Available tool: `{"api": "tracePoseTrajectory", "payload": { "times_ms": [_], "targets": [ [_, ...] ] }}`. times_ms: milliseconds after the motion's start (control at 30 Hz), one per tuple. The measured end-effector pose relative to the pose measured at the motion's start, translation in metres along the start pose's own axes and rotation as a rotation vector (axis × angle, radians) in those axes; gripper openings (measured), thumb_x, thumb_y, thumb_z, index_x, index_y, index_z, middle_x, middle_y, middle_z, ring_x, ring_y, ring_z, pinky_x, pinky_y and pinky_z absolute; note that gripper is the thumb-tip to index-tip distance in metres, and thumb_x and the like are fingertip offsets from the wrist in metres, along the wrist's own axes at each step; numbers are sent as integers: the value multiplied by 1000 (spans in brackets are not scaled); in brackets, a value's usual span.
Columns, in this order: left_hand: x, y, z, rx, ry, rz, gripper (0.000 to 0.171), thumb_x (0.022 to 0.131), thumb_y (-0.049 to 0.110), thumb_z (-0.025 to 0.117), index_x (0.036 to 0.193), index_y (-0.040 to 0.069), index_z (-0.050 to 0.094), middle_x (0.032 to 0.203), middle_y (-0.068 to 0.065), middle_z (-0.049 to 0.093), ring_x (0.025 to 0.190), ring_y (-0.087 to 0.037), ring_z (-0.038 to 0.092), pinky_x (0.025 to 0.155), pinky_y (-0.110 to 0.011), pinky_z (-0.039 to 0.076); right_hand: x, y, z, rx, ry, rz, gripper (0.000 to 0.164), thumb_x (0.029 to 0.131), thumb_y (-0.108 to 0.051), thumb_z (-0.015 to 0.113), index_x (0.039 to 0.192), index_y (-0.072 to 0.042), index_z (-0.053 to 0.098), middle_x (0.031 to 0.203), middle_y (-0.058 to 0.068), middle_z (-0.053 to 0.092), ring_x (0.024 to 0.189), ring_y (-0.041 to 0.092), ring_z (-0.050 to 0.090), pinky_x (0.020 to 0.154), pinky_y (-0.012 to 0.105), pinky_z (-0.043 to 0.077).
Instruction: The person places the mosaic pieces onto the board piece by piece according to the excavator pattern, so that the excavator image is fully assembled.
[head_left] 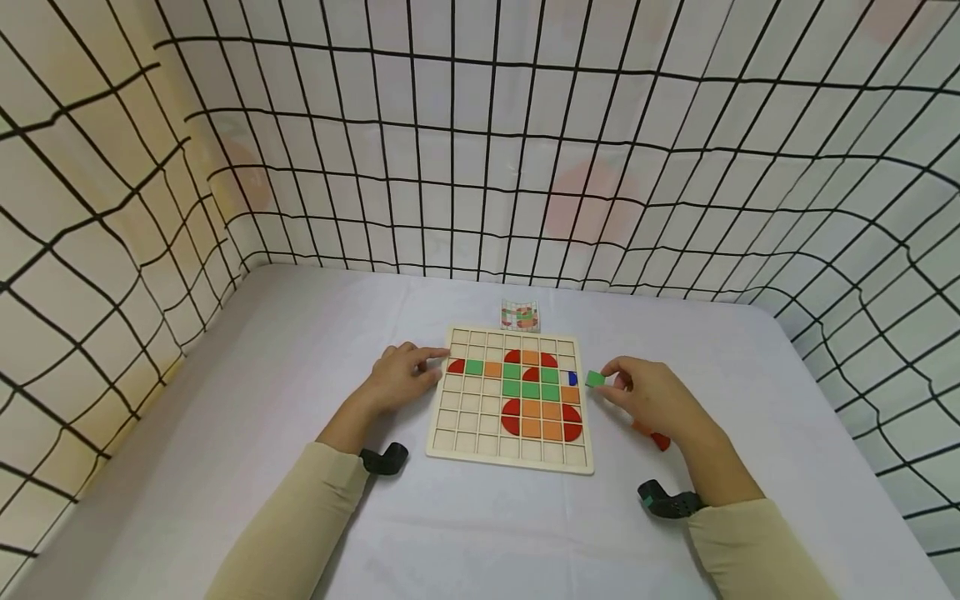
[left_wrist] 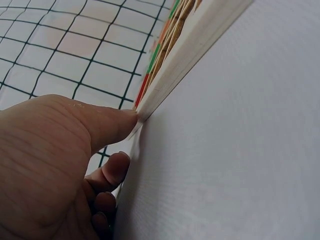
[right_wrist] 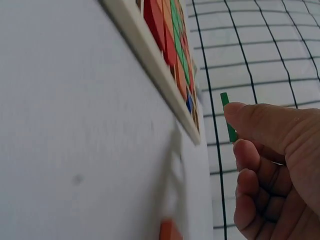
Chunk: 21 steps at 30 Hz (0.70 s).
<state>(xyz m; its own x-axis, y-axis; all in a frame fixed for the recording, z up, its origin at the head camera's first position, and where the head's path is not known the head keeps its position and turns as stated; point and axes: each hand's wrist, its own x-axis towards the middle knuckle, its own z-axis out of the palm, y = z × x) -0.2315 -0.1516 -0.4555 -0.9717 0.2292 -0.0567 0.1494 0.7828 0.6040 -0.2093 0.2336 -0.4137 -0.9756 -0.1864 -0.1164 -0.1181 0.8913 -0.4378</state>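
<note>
In the head view a pale wooden grid board (head_left: 459,443) lies on the white cloth, with red rounded tiles (head_left: 512,417), green square tiles (head_left: 530,389), orange square tiles (head_left: 542,419) and a small blue tile (head_left: 572,378) in its cells. My left hand (head_left: 400,377) rests at the board's left side, index finger extended to the edge; its thumb (left_wrist: 117,122) touches the rim in the left wrist view. Just off the board's right edge, my right hand (head_left: 651,393) pinches a green square tile (right_wrist: 229,117) between thumb and index finger, held edge-on in the right wrist view.
Loose orange and red pieces (head_left: 660,441) lie on the cloth, partly hidden beneath the right hand. A small patterned card (head_left: 520,316) sits behind the board. Black wire grid (head_left: 495,133) walls rise at the back and both sides.
</note>
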Motion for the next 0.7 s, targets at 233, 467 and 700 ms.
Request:
{"api": "tracePoseTrajectory", "payload": {
  "times_ms": [233,467,700],
  "targets": [
    [1,0,0,5,-1,3,41,101,30,61,142,27,62,102,-5,59,92,-23,45,78,-35,33,10,-30,14,24,-24,-67,30,93,-35,74,113,-13,68,81,1,55,74,17,51,60,29,40],
    [0,3,-3,20,-6,18,41,101,29,61,142,25,63,100,-5,60,90,-23,44,77,-34,33,17,-62,24,58,-55,-104,27,93,-34,75,111,-14,69,80,0,55,73,16,50,62,30,40],
    [0,1,-2,25,-5,25,42,101,29,60,142,23,62,101,-6,59,90,-23,44,76,-34,32,28,-89,41,86,-73,-200,26,94,-36,74,108,-15,69,76,-2,57,66,15,50,59,29,40]
  ]
}}
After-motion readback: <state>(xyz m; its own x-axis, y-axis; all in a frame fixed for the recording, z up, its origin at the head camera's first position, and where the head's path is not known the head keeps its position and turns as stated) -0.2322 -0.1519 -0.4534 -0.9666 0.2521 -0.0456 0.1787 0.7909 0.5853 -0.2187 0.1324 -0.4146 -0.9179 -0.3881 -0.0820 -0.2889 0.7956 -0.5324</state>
